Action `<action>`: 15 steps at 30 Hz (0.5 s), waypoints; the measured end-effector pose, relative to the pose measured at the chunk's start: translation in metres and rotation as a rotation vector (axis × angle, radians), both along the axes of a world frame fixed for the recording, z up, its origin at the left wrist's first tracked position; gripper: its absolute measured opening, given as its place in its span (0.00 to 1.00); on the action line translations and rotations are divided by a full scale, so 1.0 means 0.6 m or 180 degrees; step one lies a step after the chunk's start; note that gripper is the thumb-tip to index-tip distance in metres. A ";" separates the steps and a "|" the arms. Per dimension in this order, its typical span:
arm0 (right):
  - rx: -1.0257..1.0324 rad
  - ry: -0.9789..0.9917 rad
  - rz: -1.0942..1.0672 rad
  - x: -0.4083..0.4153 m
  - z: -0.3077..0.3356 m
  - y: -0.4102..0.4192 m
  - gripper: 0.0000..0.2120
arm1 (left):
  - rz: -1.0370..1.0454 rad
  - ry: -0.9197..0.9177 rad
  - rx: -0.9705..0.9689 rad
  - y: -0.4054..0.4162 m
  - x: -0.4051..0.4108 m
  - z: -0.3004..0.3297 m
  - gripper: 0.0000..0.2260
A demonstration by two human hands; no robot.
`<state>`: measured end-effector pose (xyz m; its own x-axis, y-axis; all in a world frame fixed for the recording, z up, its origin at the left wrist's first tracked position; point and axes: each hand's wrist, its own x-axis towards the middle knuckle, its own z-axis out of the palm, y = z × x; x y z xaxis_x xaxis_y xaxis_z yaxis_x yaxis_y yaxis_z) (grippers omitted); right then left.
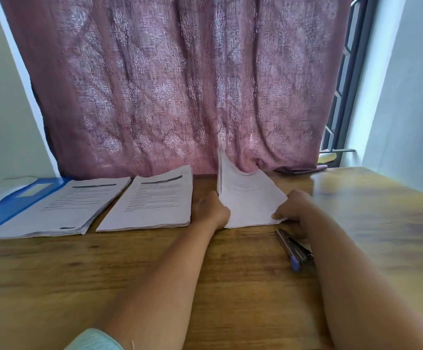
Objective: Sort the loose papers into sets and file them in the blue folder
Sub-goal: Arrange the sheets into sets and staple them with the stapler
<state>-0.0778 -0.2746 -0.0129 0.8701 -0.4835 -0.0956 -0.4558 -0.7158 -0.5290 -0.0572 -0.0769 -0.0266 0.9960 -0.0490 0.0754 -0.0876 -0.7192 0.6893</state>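
Observation:
Three lots of printed paper lie along the far side of a wooden table [154, 269]. The left stack [61, 207] rests partly on the open blue folder [8, 203]. A middle stack [152, 200] lies beside it. At the right, a thin set of sheets [250, 198] is held by both hands, its far edge curled up against the curtain. My left hand [211, 210] grips its left edge, fingers hidden under the paper. My right hand [293, 205] pinches its near right corner.
A stapler [295, 248] with a blue tip lies on the table just under my right forearm. A patterned mauve curtain [180, 84] hangs behind the table. A window frame [344, 97] stands at the back right. Bare wood stretches in front of the stacks.

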 end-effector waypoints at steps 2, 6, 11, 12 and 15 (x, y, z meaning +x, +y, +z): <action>0.0166 -0.0132 -0.0015 -0.006 0.004 0.006 0.36 | -0.0131 -0.0210 -0.0175 0.000 -0.006 0.000 0.12; 0.0778 -0.0648 -0.0040 -0.023 0.014 0.021 0.39 | -0.0329 -0.0602 -0.0698 0.010 -0.025 0.005 0.15; 0.0877 -0.1763 0.0558 -0.066 0.028 0.063 0.35 | -0.0079 -0.1027 -0.1664 0.057 -0.061 0.034 0.15; 0.0885 -0.1946 0.0671 -0.074 0.030 0.077 0.32 | -0.0011 -0.1071 -0.1788 0.073 -0.072 0.040 0.15; 0.0717 -0.2206 0.0863 -0.099 0.032 0.127 0.22 | 0.0207 -0.1034 -0.2012 0.124 -0.116 0.048 0.13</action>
